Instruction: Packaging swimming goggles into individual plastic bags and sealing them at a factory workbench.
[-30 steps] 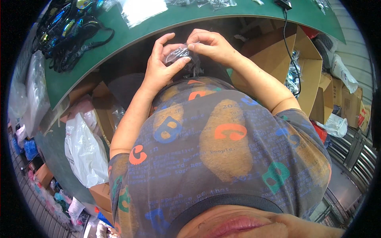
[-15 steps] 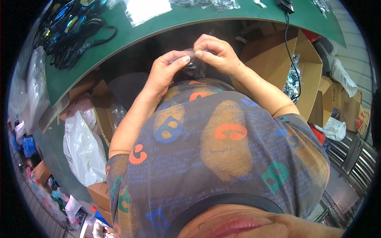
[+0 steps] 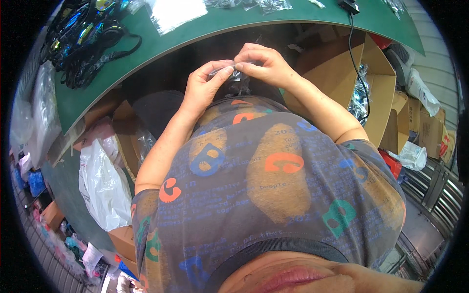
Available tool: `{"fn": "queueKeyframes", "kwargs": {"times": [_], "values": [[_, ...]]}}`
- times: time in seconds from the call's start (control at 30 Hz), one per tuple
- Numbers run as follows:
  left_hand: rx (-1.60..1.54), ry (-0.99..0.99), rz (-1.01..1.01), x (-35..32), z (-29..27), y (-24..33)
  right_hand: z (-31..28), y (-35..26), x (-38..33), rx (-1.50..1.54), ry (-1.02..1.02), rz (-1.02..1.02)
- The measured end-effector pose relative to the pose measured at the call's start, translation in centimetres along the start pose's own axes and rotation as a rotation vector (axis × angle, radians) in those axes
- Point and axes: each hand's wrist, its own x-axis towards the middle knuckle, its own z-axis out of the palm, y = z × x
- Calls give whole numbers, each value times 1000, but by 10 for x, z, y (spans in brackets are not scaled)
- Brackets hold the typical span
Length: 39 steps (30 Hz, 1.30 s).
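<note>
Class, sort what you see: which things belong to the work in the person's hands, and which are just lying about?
In hand:
left hand
right hand
small clear plastic bag, pinched between both

Lying about:
tangle of black cables
green table
cardboard boxes
white plastic bag

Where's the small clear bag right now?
In the head view, top centre: the small clear bag is pinched between the left hand and right hand, below the green table edge.

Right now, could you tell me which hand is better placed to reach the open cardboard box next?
Probably the right hand. Both hands pinch the small clear bag below the green table, but the open cardboard box stands on the right side, beside that forearm, while the left hand is farther away.
</note>
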Motion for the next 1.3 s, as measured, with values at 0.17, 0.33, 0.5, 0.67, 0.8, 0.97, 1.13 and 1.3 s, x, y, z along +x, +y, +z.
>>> {"fn": "queueKeyframes", "kwargs": {"times": [0.17,0.33,0.5,0.67,0.8,0.97,1.13,1.3], "values": [[-36,-34,-30,-2,2,8,6,0,3,-50,95,-57],[-104,-21,4,2,1,-5,4,4,5,-3,56,-2],[-50,-15,54,4,3,-2,-7,-6,13,-51,-13,42],[-62,-18,58,7,4,-6,-7,-4,20,-86,-25,-33],[-38,-8,51,7,6,-1,-7,-5,22,-99,-33,-15],[-46,-26,40,7,8,-1,-6,-17,27,-139,-112,55],[-23,-22,66,11,7,-6,-9,-18,28,-200,-101,41],[-19,-23,75,12,12,-8,-16,-36,40,-229,-233,101]]}}
